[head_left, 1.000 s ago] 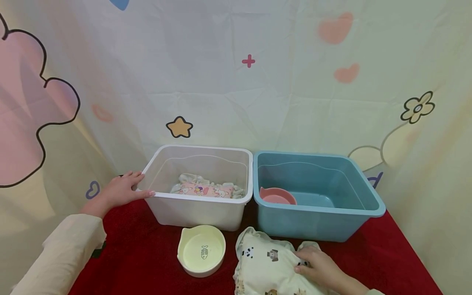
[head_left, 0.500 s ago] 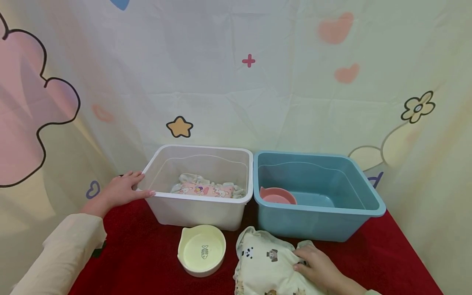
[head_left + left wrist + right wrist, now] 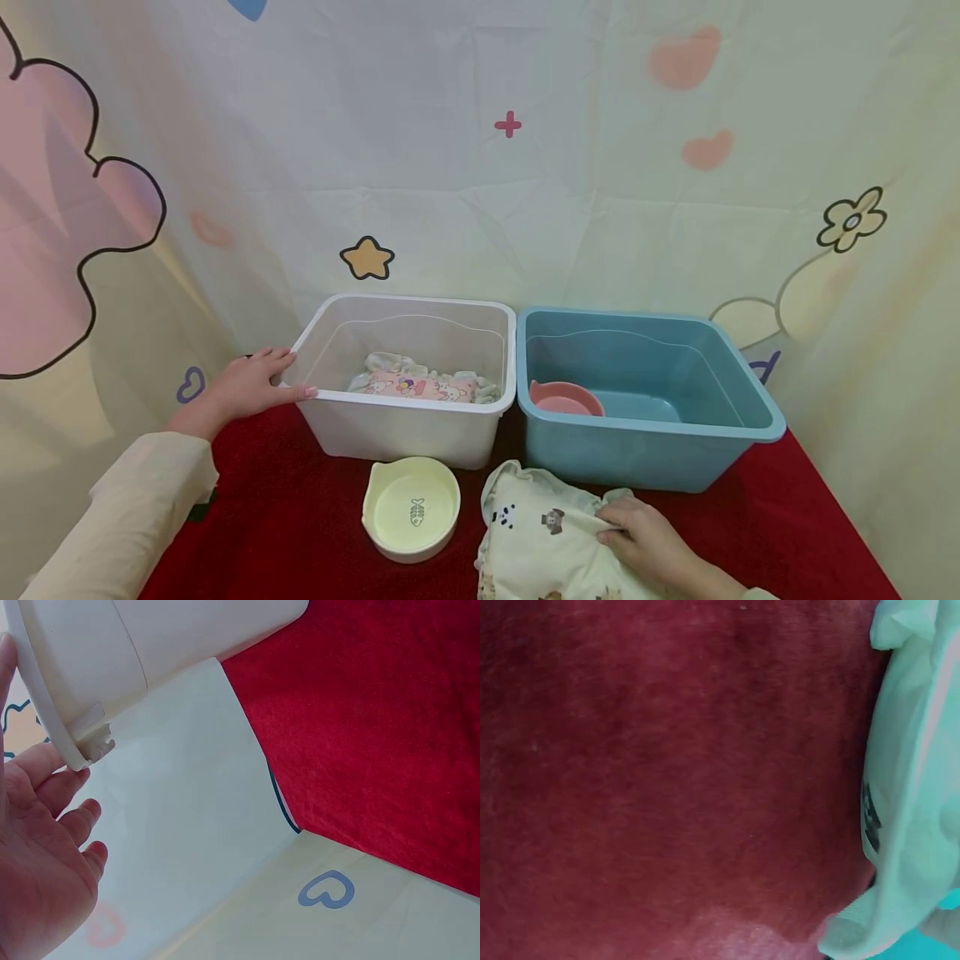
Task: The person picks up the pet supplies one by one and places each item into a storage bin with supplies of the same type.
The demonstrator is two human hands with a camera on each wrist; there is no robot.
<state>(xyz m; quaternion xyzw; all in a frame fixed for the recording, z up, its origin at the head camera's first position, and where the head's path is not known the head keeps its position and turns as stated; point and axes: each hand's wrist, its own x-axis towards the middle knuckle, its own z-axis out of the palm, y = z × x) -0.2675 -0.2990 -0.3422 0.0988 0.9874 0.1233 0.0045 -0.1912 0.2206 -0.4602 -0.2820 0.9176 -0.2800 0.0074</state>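
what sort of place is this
Probably a staged indoor tabletop: a cartoon-printed fabric backdrop hangs behind, and a white tub and a blue tub stand on red cloth.

The left hand, at the lower left, touches the rim of a big white tub up top. Fuzzy red cloth fills the upper right. A pale sheet has a blue heart near the bottom and a faint pink heart lower left.
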